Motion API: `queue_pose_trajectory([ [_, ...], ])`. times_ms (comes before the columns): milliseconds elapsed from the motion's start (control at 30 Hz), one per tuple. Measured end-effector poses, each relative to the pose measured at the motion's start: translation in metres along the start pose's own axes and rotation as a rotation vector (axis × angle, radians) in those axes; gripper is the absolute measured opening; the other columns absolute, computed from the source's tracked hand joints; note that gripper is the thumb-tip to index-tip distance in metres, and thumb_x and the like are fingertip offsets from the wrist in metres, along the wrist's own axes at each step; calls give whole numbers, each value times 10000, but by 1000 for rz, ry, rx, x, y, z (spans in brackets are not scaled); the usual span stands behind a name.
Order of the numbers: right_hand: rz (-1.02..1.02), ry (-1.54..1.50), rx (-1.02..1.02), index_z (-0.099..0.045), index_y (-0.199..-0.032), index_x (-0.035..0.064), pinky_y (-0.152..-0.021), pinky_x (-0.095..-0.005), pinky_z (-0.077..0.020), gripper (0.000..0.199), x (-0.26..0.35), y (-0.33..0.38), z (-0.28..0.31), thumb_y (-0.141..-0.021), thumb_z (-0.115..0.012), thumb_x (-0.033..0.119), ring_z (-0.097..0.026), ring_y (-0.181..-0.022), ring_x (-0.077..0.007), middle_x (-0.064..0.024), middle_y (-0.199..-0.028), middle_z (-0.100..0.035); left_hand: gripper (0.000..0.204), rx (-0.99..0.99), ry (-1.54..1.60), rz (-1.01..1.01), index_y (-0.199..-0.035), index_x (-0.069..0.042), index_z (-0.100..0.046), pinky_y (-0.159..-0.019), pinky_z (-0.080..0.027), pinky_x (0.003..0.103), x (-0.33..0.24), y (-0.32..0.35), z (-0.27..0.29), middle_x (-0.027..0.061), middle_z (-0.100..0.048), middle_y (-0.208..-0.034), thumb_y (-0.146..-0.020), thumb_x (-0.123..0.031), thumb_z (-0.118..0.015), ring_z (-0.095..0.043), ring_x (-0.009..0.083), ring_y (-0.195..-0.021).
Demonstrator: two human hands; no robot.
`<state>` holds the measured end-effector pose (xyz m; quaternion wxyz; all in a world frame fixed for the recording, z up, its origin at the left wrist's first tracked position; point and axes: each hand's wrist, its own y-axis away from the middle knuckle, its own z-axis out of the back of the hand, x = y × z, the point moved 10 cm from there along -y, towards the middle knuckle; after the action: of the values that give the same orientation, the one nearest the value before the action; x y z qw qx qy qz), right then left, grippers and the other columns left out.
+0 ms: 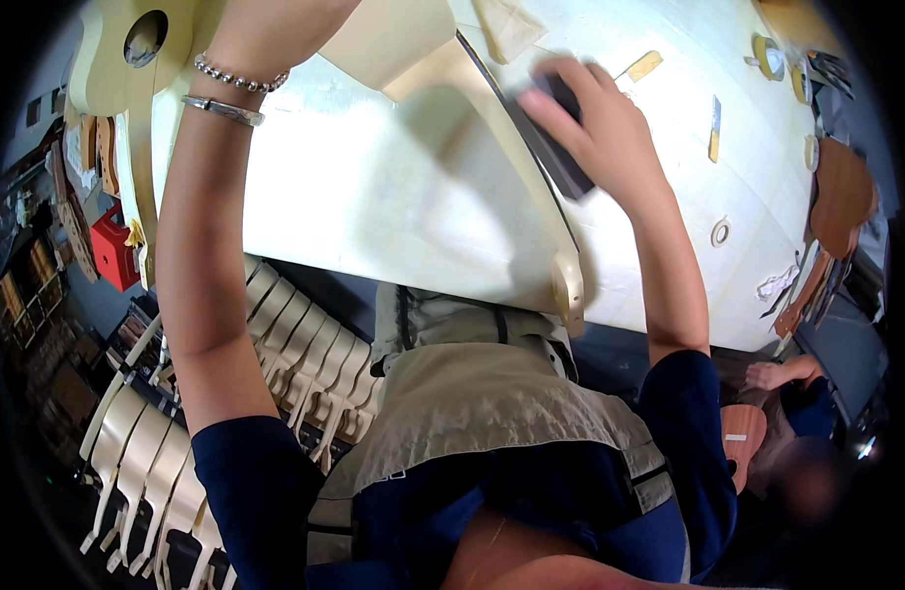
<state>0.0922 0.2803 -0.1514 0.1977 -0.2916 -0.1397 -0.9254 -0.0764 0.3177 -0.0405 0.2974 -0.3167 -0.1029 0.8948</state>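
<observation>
A pale unfinished guitar or ukulele (398, 44) lies on its side on the white work table. Its neck (506, 123) runs toward me, and the headstock (567, 287) reaches the table's near edge. Closed around a dark sanding block (560, 162), my right hand (600, 118) holds it along the dark fingerboard edge of the neck. Some blur shows on this hand and the block. My left hand (285, 25) reaches over to the instrument's body at the top; its fingers are cut off by the picture's edge.
Tape rolls (721, 231), a yellow scraper (646, 66) and a small blade tool (715, 128) lie on the right. Another pale instrument (98, 69) and a red box (113, 248) are at left. Pale instruments fill a rack (128, 442) below. A co-worker's hand (765, 376) is at right.
</observation>
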Motion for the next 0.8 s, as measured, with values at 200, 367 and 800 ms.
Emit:
queue_pose_trajectory([
  [200,-322,139,-16,-611,-1058,230,-740,-337,-466,256,-117,71,44,-858,-558,381,-592,-842,-277,-117,-993,-585,454,-24,37,2,-861,6,-624,-736,-410,326,-2,5,3,94,-605,-747,-939,-361,-368,-559,238,-746],
  [367,-406,608,-175,-646,-873,51,-669,-376,-494,403,-141,12,46,-846,-538,438,-616,-826,-285,-104,-811,-635,475,-85,45,3,-834,2,-633,-711,-419,318,-7,1,1,88,-612,-737,-939,-381,-372,-568,224,-722],
  [800,-439,-542,-121,-592,-1007,-31,-627,-228,-495,345,-164,-34,19,-775,-713,195,-627,-707,-124,-96,-881,-657,445,-39,73,-29,-747,-5,-602,-604,-406,319,-1,-3,1,101,-565,-650,-921,-379,-436,-525,243,-625],
])
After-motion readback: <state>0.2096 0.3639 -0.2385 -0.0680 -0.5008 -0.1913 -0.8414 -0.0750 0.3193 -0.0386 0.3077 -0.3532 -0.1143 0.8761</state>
